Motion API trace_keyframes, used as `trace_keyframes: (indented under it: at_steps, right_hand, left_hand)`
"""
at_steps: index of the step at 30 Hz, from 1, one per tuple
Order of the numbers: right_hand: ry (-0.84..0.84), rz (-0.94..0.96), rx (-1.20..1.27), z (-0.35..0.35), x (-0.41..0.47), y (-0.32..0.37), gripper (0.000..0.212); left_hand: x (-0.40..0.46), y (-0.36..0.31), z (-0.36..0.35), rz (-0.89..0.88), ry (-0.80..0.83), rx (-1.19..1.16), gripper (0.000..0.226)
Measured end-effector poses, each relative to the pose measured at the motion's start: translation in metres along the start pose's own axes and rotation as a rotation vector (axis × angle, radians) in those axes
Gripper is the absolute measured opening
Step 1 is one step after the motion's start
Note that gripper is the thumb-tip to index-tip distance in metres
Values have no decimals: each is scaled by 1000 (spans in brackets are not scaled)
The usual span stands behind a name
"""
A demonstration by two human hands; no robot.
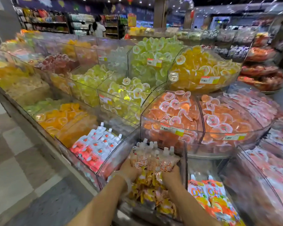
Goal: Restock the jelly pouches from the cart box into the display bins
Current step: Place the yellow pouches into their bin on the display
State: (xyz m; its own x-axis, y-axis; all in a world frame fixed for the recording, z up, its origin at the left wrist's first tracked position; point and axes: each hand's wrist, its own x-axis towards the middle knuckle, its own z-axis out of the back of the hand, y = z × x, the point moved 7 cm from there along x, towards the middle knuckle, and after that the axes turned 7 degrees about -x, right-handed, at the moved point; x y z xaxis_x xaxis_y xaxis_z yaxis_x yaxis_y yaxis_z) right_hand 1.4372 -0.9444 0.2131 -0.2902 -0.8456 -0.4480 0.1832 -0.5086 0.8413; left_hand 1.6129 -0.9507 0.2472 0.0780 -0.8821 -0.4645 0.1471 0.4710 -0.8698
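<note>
Clear plastic everywhere: see-through walls on the display bin [184, 160] at the bottom middle of the frame, so shoppers could look in from the side. Held a bunch of jelly pouches [153, 158] over that bin, caps up, print facing out. Left hand [130, 169] pressed on the bunch's left side, in a thin clear glove, likely for keeping food packs clean. Right hand [171, 174] pressed on the right side. Both closed on the bunch, squeezed together like two bookends, likely so none slipped out. Kept the pouches standing, probably so the row would sit neat like the red and white pouches [96, 144] in the next bin, left of centre. Underneath, a loose heap of yellow packs [150, 191] already in the bin, so the bunch was probably meant to rest on top. Orange pouches [207, 193] lay flat at the bottom right. Round tubs of orange jelly cups [173, 111] sat just above. No cart box seen anywhere. Looked like the setting-down part of the job.
</note>
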Motion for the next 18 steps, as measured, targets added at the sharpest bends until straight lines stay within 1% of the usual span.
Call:
trace_keyframes:
  at_steps: [3, 5, 7, 8, 10, 12, 13, 17, 18]
  right_hand:
    - [-124, -54, -7, 8, 12, -18, 39]
    - [-168, -83, -43, 8, 20, -23, 28]
    - [-217, -75, -76, 7, 31, -25, 25]
    - [-246, -77, -98, 8, 30, -23, 31]
    - [-267, -125, -189, 11, 32, -34, 47]
    - [-253, -153, -321, 11, 15, -26, 47]
    - [-255, -164, -379, 7, 7, -19, 49]
    - [-277, -119, -686, -4, -15, 5, 73]
    - [-295, -88, -772, -6, -20, 9, 73]
  left_hand:
    - [16, 4, -7, 71, 109, 44, 39]
    - [26, 4, -7, 73, 146, 136, 42]
    - [40, 4, -5, 51, 148, 169, 63]
    - [46, 4, -6, 44, 164, 180, 70]
    - [50, 3, -10, 13, 204, 266, 67]
    - [43, -3, -10, -17, 275, 452, 59]
    - [45, -8, -4, -61, 277, 535, 59]
    - [50, -13, 0, -260, 172, 738, 73]
    - [50, -13, -1, -315, 157, 767, 76]
